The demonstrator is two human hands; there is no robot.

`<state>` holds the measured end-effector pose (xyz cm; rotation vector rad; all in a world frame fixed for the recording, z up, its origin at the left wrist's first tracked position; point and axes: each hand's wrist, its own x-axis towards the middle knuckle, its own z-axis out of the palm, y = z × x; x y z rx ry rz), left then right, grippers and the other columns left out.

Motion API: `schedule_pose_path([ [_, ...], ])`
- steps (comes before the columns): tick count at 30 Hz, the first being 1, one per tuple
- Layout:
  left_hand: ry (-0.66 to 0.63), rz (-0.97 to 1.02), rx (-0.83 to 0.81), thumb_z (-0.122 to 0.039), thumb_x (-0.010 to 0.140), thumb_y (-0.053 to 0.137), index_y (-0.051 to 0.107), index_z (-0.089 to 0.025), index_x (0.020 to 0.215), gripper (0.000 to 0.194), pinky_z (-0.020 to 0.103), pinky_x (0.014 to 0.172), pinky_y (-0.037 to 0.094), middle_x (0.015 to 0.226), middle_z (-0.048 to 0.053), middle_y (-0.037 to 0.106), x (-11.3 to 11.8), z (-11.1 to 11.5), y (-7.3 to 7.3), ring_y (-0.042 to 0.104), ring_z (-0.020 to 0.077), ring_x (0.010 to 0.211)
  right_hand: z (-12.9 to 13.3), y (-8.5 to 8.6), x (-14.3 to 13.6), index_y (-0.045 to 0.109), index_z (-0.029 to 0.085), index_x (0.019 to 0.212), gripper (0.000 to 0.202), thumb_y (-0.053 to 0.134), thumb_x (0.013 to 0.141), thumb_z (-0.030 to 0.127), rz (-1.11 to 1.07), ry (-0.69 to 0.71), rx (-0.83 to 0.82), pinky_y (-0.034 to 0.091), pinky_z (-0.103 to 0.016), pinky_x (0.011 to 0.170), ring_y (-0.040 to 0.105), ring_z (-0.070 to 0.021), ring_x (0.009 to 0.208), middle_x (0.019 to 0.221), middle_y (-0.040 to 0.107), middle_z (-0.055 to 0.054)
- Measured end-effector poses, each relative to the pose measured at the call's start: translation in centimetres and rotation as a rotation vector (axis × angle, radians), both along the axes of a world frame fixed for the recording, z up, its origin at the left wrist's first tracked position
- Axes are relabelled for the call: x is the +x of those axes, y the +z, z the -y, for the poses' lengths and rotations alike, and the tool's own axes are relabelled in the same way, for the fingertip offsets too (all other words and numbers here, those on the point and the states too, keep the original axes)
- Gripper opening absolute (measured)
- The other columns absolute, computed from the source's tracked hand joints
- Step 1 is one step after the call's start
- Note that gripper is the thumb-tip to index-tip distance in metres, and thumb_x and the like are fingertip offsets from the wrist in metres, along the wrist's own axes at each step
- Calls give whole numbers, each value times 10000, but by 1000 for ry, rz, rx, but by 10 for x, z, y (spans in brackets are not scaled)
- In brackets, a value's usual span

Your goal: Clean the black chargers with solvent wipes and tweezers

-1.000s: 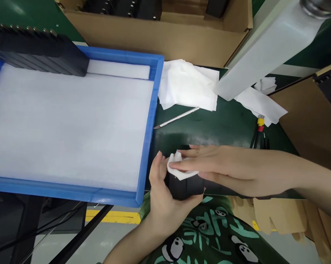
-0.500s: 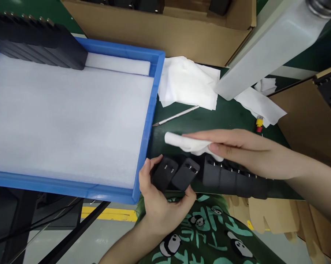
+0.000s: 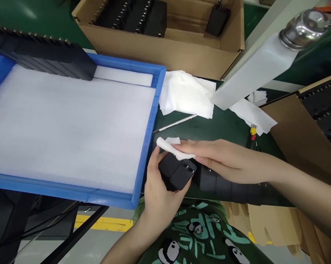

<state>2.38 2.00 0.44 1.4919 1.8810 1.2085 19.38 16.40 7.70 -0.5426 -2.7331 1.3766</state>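
Note:
Two black power adapters [image 3: 179, 174] with metal prongs are held side by side in my left hand [image 3: 161, 190], thumb and fingers around their outer sides. My right hand [image 3: 220, 157] grips a folded white cloth [image 3: 171, 147] and lays it over the far ends of the two adapters, covering part of their prongs. Under my right wrist stands a row of similar black adapters [image 3: 226, 187] on the green table [image 3: 209, 128], partly hidden by the hand. A silver craft knife [image 3: 176, 123] lies beyond the cloth.
A blue tray [image 3: 147, 146] lined with white foam stands at left, with black adapters [image 3: 58, 60] along its far side. White cloths [image 3: 186, 93] lie beside it. A cardboard box [image 3: 165, 51] of adapters, a white bottle [image 3: 253, 69] and another box [image 3: 300, 128] surround the area.
My right hand has moved left with the cloth, from above the table onto the held adapters. The view has tilted, showing more of the far box.

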Motion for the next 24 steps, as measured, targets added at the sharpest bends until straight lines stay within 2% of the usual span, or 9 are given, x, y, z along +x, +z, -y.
schedule_pose_path([
  [3,66,-63,-16,-329,775,851,410,-232,1455,816,400,871,648,1267,129,653,1,1,2,709,290,1149,5,-1,3,307,256,1608,573,353,1059,102,60,61,119,431,-418,1215,420,-187,1491,1623,418,-8],
  [8,63,-49,-35,-311,783,842,448,-250,1395,731,401,815,668,1217,106,679,2,3,4,735,285,1087,15,7,14,408,81,1530,571,316,973,-7,7,107,337,403,-378,1221,456,-163,1464,1573,474,-113],
  [12,33,-27,-44,-270,803,829,452,-252,1390,698,388,841,663,1204,106,687,2,2,6,732,275,1090,13,13,12,478,113,1481,554,333,963,-19,-18,99,363,411,-360,1220,505,-143,1425,1500,570,-93],
  [15,26,-39,15,-256,818,813,463,-243,1391,671,391,876,656,1199,110,689,2,2,4,728,276,1103,8,14,9,528,115,1439,490,384,981,14,-49,121,318,437,-319,1202,556,-153,1385,1414,655,-89],
  [20,19,-60,72,-254,834,803,469,-181,1406,667,357,948,630,1228,139,673,1,3,-2,706,267,1154,7,10,20,491,89,1481,542,431,948,10,5,156,272,467,-373,1178,528,-222,1411,1489,579,-136],
  [24,-4,-56,73,-256,848,787,470,-139,1409,655,331,975,615,1241,162,660,0,5,-4,695,264,1175,14,11,28,522,66,1453,535,440,930,-9,23,149,350,431,-331,1188,524,-209,1411,1455,610,-135],
])
